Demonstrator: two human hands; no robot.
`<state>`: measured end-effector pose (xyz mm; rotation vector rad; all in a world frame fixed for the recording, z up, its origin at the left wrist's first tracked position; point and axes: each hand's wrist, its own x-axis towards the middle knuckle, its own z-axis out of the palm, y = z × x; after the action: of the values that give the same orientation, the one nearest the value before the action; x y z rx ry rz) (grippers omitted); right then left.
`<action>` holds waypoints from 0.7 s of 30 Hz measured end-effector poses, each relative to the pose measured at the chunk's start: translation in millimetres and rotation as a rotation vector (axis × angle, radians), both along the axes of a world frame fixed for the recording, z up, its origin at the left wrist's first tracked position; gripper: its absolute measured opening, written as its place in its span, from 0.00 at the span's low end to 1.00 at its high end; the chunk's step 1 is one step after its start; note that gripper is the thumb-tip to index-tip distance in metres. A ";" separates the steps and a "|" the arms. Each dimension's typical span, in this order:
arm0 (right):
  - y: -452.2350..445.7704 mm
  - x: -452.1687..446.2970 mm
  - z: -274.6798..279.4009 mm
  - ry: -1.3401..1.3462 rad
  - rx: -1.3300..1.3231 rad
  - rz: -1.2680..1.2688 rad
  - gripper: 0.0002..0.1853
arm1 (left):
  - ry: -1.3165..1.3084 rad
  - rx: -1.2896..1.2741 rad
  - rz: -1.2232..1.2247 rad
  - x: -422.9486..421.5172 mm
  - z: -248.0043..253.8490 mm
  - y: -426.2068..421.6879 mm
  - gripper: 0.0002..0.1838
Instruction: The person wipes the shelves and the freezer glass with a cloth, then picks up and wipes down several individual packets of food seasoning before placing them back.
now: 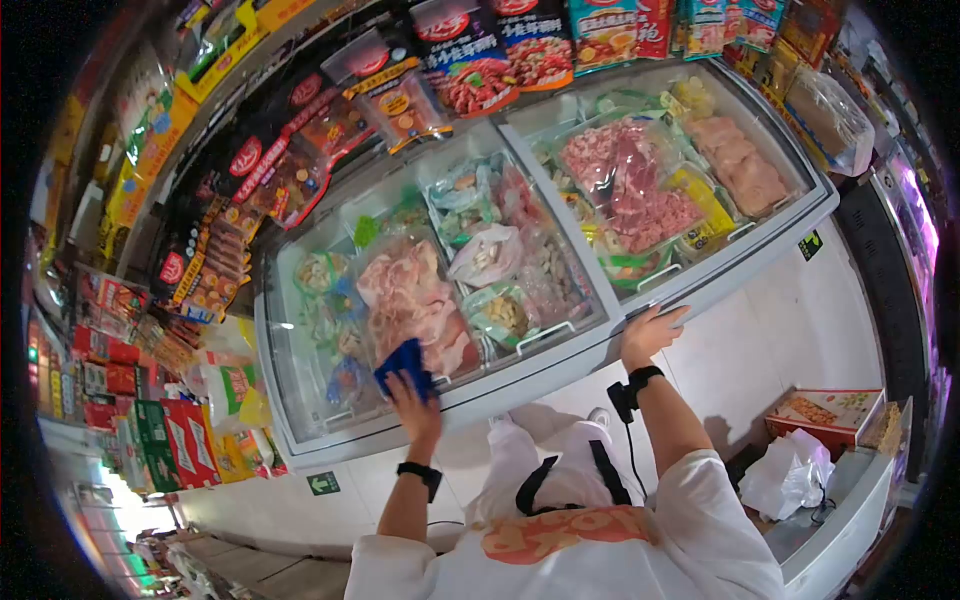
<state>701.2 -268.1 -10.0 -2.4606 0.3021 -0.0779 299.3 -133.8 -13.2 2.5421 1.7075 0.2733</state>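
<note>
My left hand [412, 408] presses a dark blue cloth [405, 368] against the glass lid [330, 400] of a chest freezer, near its front left part. The cloth lies bunched under my fingers. On the freezer's front rim [540, 378], near the middle, rests my right hand [650, 338], its fingers stretched out and nothing held in them. Through the glass I see sliced meat [410, 290], bagged foods [490, 255], minced meat [640, 190] and pale meat pieces [735, 165].
Food packets [465, 60] hang or stand along the freezer's back edge. Shelves with boxed goods [170, 440] are at the left. On the right, a white plastic bag [790, 475] lies beside a red box [825, 415]. A white tiled floor [800, 320] surrounds my feet.
</note>
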 end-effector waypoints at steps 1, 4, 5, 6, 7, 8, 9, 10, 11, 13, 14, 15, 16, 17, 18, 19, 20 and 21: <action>-1.3 0.7 0.6 0.014 0.017 0.007 0.36 | 0.014 -0.009 -0.056 27.3 -1.4 -9.2 0.40; -13.2 3.4 -10.2 0.007 0.143 0.059 0.38 | -0.039 -0.192 -0.203 106.0 26.1 -36.6 0.38; -22.2 4.4 -13.8 -0.043 0.168 0.117 0.38 | -0.036 -0.184 -0.216 119.8 26.1 -43.2 0.38; -34.0 8.1 -16.8 0.015 0.230 0.176 0.38 | -0.032 -0.176 -0.316 133.2 26.2 -49.7 0.38; -49.1 13.1 -25.0 0.009 0.237 0.162 0.38 | -0.029 -0.168 -0.417 146.9 25.4 -55.2 0.38; -67.9 20.3 -39.0 -0.031 0.481 0.268 0.37 | -0.026 -0.166 -0.488 161.3 34.6 -64.4 0.38; -87.9 28.4 -48.5 -0.078 0.723 0.379 0.36 | -0.032 -0.158 -0.502 175.1 39.8 -72.0 0.38; -110.1 35.1 -47.0 -0.033 0.789 0.354 0.35 | 0.010 -0.186 -0.582 188.6 43.6 -79.1 0.38; -136.2 41.5 -40.6 -0.049 0.789 0.346 0.35 | 0.053 -0.214 -0.663 202.2 46.8 -86.0 0.38; -192.6 52.7 -30.5 0.320 0.882 0.243 0.33 | 0.072 -0.197 -0.719 234.0 53.9 -97.0 0.40; -219.4 57.3 -32.5 0.303 0.874 0.228 0.33 | 0.113 -0.173 -0.762 251.8 55.5 -102.4 0.42; -246.5 60.0 -34.8 0.348 0.869 0.192 0.32 | 0.155 -0.150 -0.808 269.9 56.2 -108.3 0.43; -271.5 61.6 -37.6 0.394 0.867 0.155 0.31 | 0.166 -0.111 -0.847 287.2 55.4 -112.3 0.46; -294.6 61.3 -40.4 0.383 0.862 0.136 0.31 | 0.161 -0.116 -0.868 304.8 54.6 -115.3 0.46; -315.7 59.6 -43.4 0.383 0.854 0.086 0.30 | 0.140 -0.111 -0.914 322.6 53.5 -118.3 0.46; -334.4 56.5 -46.0 0.383 0.847 0.038 0.29 | 0.118 -0.105 -0.958 340.2 53.3 -121.7 0.46; -351.2 52.5 -50.9 0.375 0.842 0.025 0.29 | 0.091 -0.080 -0.992 358.3 51.8 -125.0 0.45; -365.4 49.3 -55.7 0.393 0.868 -0.050 0.28 | 0.084 -0.083 -1.006 376.8 47.2 -128.0 0.45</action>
<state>750.5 -633.6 -65.7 -1.5874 0.4500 0.4332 676.1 -261.8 34.0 2.9637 0.2749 0.0183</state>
